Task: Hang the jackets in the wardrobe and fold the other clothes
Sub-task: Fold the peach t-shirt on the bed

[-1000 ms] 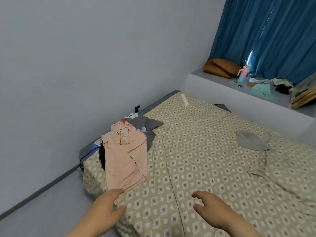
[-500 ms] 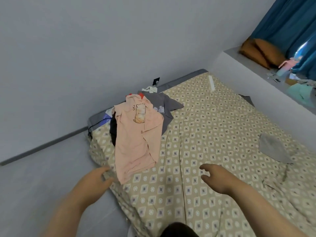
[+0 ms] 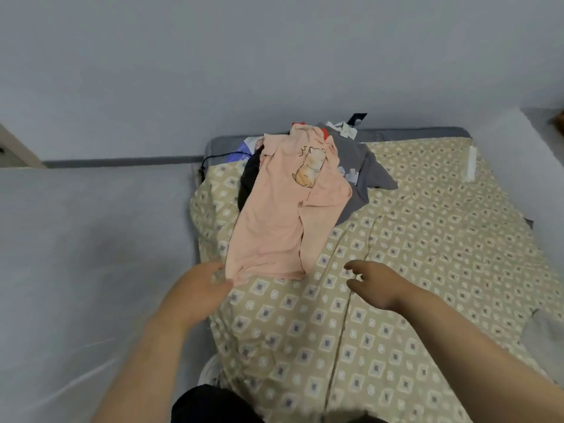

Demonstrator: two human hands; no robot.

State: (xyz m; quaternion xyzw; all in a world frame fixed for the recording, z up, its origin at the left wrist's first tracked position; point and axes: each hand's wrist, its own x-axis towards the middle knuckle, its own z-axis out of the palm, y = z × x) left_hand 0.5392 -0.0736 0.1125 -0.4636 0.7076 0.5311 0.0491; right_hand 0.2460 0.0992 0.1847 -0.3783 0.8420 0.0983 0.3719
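Observation:
A pile of clothes lies at the far left corner of the bed (image 3: 427,270). On top is a pink shirt (image 3: 274,221) with a cat print, stretched toward me. Under it lie a grey shirt (image 3: 363,172) and a black garment (image 3: 248,181). My left hand (image 3: 201,288) hovers with relaxed fingers at the pink shirt's near hem, its fingertips at the hem's left corner. My right hand (image 3: 372,285) is open above the bedspread, a little right of the hem, holding nothing.
The bed carries a beige patterned cover and stands against a pale wall (image 3: 274,56). Grey floor (image 3: 91,254) lies to the left. A black cable (image 3: 213,158) hangs at the bed's far left corner. A white ledge (image 3: 525,148) rises at the right.
The view has swung left and down, so the curtain and ledge items are gone from sight. Both hands have moved forward to the pink shirt's near hem.

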